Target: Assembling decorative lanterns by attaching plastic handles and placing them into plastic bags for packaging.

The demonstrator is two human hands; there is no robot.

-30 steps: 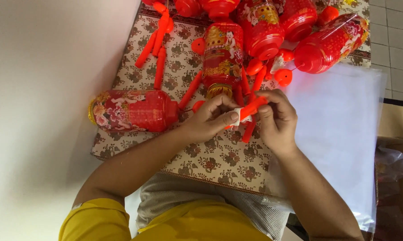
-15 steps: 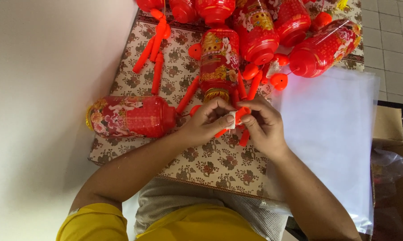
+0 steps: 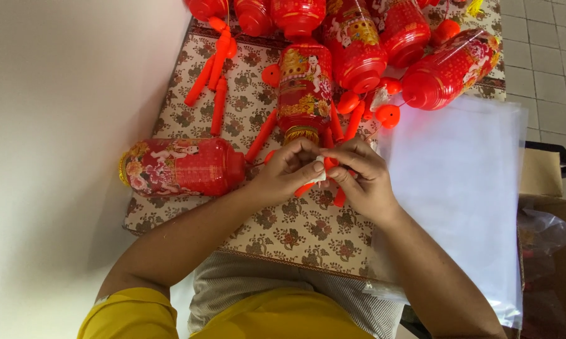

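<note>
While our left hand (image 3: 287,174) and right hand (image 3: 361,179) meet mid-table (image 3: 295,232), both pinch the small orange piece (image 3: 324,171) between fingertips, lantern (image 3: 182,167) lying left

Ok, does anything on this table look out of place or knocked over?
Mostly the red lantern: it lies on its side alone at the left of the patterned tablecloth, apart from the heap at the far edge. Loose orange sticks are scattered. Nothing looks broken.
</note>
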